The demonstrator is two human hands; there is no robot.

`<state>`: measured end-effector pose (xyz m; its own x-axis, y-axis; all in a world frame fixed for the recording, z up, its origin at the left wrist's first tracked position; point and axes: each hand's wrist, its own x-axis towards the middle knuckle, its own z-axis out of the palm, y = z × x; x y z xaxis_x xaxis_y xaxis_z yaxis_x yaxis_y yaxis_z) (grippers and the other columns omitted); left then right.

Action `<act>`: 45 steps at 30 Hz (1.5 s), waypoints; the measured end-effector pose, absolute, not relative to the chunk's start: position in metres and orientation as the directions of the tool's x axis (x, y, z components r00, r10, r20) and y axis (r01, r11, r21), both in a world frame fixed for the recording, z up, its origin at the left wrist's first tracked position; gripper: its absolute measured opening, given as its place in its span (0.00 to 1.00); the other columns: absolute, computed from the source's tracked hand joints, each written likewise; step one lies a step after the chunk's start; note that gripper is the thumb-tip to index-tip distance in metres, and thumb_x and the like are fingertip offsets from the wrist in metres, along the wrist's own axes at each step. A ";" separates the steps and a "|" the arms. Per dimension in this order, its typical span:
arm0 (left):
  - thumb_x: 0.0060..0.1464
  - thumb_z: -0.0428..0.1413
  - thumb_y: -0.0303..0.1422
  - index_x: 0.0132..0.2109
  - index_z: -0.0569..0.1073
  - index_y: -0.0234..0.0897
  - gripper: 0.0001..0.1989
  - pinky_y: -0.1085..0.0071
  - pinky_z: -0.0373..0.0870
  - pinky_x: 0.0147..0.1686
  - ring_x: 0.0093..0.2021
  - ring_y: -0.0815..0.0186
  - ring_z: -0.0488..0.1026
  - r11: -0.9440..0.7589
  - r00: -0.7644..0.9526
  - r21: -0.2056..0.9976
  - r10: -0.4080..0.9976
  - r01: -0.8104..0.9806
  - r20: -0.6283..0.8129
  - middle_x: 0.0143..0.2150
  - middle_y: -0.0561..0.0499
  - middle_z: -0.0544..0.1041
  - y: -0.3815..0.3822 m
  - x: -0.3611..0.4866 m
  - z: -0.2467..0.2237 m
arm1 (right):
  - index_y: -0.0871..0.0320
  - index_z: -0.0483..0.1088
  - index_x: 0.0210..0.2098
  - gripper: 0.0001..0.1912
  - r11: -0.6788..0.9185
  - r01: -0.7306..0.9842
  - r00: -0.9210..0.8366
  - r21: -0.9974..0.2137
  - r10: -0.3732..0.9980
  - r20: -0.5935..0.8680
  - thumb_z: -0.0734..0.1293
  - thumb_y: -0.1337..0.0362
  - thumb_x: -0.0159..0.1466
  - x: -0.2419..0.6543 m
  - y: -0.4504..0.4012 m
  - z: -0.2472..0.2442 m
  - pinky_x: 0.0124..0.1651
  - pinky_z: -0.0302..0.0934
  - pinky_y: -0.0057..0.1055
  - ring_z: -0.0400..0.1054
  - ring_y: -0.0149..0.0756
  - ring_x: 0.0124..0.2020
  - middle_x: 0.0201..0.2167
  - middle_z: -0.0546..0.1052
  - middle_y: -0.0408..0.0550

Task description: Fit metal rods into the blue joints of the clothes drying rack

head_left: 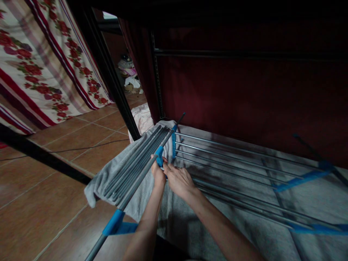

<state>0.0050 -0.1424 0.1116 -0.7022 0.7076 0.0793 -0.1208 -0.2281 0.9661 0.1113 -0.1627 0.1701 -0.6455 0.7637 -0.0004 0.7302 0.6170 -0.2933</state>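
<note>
Before me is a partly assembled clothes drying rack with grey metal tubes and blue plastic fittings. My left hand (158, 172) is closed around a blue plastic bracket (159, 156) on the long grey tube (140, 177). Right beside it, my right hand (179, 178) has its fingers bent together at the bracket, closed on the end of a thin metal rod (239, 197); the exact grip is partly hidden. More thin rods (225, 150) run between a blue crosspiece (174, 143) and the blue bracket (304, 180) at the right. A bundle of loose rods (136, 163) lies left of the tube.
A grey blanket (95, 185) covers the low surface under the rack. Black metal posts (114, 72) stand at the left, and a dark red curtain (244, 90) hangs behind. A cable (89, 148) crosses the tiled floor (67, 188). A floral curtain (40, 72) hangs at far left.
</note>
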 end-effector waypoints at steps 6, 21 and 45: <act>0.66 0.43 0.52 0.25 0.70 0.40 0.29 0.68 0.63 0.27 0.23 0.65 0.63 -0.197 -0.704 0.969 0.709 -0.147 0.038 0.23 0.51 0.69 -0.134 0.001 0.101 | 0.50 0.56 0.70 0.28 0.613 0.740 -0.641 -0.276 0.768 -0.015 0.48 0.69 0.73 0.117 -0.160 0.168 0.51 0.68 0.41 0.75 0.42 0.51 0.60 0.74 0.53; 0.65 0.39 0.57 0.24 0.70 0.40 0.33 0.67 0.64 0.27 0.23 0.65 0.63 -0.189 -0.679 0.973 0.732 -0.134 0.049 0.22 0.49 0.68 -0.130 -0.001 0.091 | 0.48 0.63 0.66 0.24 0.565 0.745 -0.610 -0.354 0.792 -0.021 0.50 0.63 0.75 0.116 -0.157 0.168 0.52 0.68 0.38 0.75 0.40 0.51 0.58 0.76 0.48; 0.66 0.45 0.38 0.28 0.72 0.40 0.20 0.66 0.69 0.33 0.29 0.63 0.69 -0.215 -0.714 0.975 0.692 -0.062 0.107 0.27 0.49 0.73 -0.132 0.001 0.084 | 0.52 0.66 0.61 0.19 0.561 0.742 -0.608 -0.367 0.793 -0.019 0.52 0.60 0.75 0.115 -0.149 0.165 0.52 0.66 0.36 0.75 0.40 0.52 0.55 0.79 0.51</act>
<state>0.0013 -0.1318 0.0839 -0.7137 0.6923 0.1072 -0.0617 -0.2145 0.9748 0.1151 -0.1487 0.1647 -0.6085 0.7933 -0.0187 0.7423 0.5607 -0.3669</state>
